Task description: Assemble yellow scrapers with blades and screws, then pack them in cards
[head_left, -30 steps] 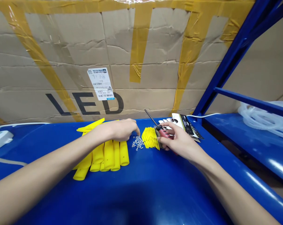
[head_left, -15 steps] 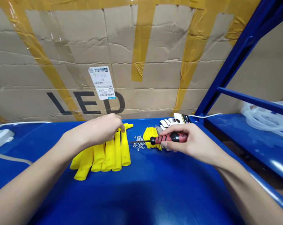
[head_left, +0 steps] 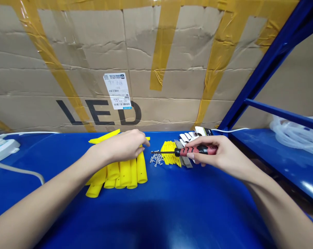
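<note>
My left hand (head_left: 132, 143) is over the upper ends of several yellow tapered plastic tubes (head_left: 125, 174). Its thumb and index finger are apart, with nothing visible between them. The fingertips point toward a small pile of silvery screws (head_left: 156, 159). In my right hand (head_left: 215, 150) is a screwdriver (head_left: 196, 150) with a red and black handle, held nearly level. Its tip reaches left over the screws. Below the shaft stands a row of flat yellow pieces (head_left: 170, 154), with grey blades (head_left: 185, 160) beside them, partly hidden by the handle.
A large taped cardboard box (head_left: 135, 52) closes off the back of the blue shelf (head_left: 156, 214). White packaging pieces (head_left: 189, 137) lie behind the screwdriver. A blue metal frame (head_left: 252, 83) and coiled clear tubing (head_left: 293, 133) are on the right; a white power strip (head_left: 7, 148) is at left.
My left hand has moved right from the yellow tubes toward the screws, its fingers now apart. A yellow piece behind the wrist now shows. The screwdriver stays in my right hand.
</note>
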Demonstrator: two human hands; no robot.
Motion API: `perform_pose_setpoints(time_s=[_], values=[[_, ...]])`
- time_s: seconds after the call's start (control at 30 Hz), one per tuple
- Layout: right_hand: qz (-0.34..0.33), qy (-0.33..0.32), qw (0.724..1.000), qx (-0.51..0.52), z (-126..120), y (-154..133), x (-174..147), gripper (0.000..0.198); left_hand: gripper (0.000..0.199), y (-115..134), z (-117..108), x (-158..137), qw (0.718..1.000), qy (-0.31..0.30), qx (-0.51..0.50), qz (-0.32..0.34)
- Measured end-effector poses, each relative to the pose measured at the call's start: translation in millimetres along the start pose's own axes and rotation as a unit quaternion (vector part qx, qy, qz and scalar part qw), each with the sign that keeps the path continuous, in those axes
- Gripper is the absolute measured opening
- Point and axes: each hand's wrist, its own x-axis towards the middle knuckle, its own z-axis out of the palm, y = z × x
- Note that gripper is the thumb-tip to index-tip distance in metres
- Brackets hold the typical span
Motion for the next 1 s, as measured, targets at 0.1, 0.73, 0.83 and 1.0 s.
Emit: perform_pose_setpoints(time_s=[0.1, 0.73, 0.83, 1.0], values=[[-0.016, 0.002, 1.0, -0.001, -6, 4, -1, 0.031, 0.037, 10, -2, 12, 0.999, -0.036, -0.002, 0.002], [0.017, 0.053, 0.998, 0.029, -21, 2, -2, 0.039, 0.032, 13, 10, 36, 1.0, -0.022, -0.013, 0.002], [0.036, 0.077, 0.995, 0.049, -20, 2, 0, 0.04, 0.028, 17, 11, 35, 0.999, -0.036, -0.023, 0.005], [0.051, 0.106, 0.99, 0.08, -19, 5, 3, 0.048, 0.018, 30, 3, 30, 0.998, -0.057, -0.038, -0.01]])
